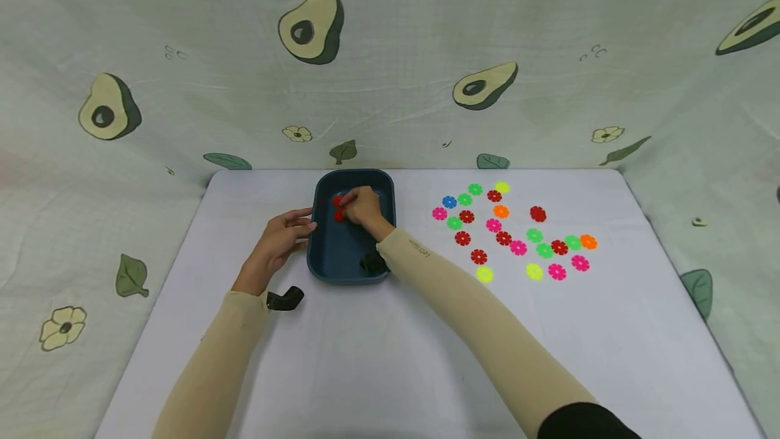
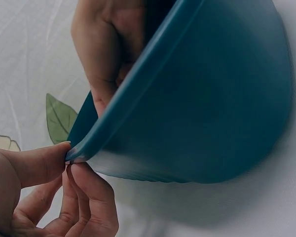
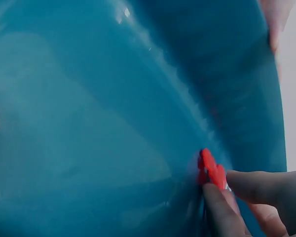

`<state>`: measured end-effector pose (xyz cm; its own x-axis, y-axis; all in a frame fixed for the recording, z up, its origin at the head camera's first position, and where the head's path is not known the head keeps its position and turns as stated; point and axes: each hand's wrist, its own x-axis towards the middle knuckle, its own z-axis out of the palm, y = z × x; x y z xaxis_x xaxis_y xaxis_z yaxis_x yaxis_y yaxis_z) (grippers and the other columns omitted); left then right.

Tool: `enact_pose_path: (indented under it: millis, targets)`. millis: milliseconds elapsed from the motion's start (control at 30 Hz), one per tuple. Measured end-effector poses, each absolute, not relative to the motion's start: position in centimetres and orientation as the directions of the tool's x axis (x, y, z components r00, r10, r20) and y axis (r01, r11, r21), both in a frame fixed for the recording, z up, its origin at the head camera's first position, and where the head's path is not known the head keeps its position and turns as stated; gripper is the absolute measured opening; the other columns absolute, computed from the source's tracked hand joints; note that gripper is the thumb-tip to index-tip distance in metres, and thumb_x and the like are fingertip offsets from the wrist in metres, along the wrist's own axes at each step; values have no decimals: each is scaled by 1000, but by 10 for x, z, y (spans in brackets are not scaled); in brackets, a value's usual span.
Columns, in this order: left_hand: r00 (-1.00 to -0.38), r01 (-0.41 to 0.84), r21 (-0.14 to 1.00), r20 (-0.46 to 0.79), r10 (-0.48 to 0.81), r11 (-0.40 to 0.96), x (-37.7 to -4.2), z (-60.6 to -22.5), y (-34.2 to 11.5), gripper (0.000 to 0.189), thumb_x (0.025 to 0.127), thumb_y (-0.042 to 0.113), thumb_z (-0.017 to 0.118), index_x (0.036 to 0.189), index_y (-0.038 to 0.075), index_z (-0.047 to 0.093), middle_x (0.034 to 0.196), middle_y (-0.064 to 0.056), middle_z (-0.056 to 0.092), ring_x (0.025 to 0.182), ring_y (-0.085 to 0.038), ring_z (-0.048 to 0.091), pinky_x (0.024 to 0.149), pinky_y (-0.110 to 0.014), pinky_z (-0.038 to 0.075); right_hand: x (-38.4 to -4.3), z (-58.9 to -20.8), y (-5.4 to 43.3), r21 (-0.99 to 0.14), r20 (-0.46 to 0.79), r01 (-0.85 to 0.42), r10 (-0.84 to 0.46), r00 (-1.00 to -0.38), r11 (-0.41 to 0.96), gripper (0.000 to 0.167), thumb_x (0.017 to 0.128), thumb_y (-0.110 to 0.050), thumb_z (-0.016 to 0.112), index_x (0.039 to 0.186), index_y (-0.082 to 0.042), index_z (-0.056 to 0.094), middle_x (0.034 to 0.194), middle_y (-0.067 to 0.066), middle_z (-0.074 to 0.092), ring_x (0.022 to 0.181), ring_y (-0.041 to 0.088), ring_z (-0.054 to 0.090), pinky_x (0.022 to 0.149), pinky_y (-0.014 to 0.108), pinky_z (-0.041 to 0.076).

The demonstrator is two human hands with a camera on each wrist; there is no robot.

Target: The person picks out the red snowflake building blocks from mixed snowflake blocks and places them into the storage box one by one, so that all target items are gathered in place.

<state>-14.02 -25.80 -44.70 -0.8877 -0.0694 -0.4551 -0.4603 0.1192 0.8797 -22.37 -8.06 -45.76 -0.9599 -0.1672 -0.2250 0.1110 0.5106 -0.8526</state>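
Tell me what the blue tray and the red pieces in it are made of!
The blue tray looks like shiny plastic, because light glints off its inside. The red pieces may be plastic too: their colour is bright and even, but they're too blurry to tell their finish.

High and well back on the near side of the tray (image 1: 341,256), the head camera faces forward and down, taking in the table (image 1: 365,371) around the tray and the cloth (image 1: 390,32) beyond it; the left wrist camera (image 1: 285,299) sits low and close, outside the tray's left side, looking aslant at its rim and outer wall; the right wrist camera (image 1: 373,263) peers into the tray from very near, and all three share tray, left hand (image 1: 283,239) and right hand (image 1: 363,205)
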Motion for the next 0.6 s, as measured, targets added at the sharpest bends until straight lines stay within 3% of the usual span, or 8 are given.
enact_pose_path:
  millis: [267,433,600]
  targets:
    - [-888,-459,882,-456,-54,102,-141,-448,-256,58,107,12,64,161,6,44,122,-2,54,97,-8,57,80,-21,55,-219,-451,-72,-897,-249,154,-185,-951,415,26,83,15,76,106,1,80,111,16,77,105,29,69,78,28,55]
    - [-890,-456,883,-453,-47,111,-140,-448,-257,58,107,13,63,161,6,42,122,-1,53,97,-6,58,79,-20,55,-216,-440,-63,-892,-231,115,-223,-947,436,25,87,9,77,110,-2,80,112,13,78,105,26,70,76,24,51]
    - [-890,-455,880,-455,-38,133,-140,-448,-260,60,108,14,62,163,5,40,129,-5,51,98,-5,59,81,-19,55,-206,-419,-45,-912,-210,67,-321,-924,404,26,91,7,75,117,0,77,117,16,77,108,28,70,80,26,54]
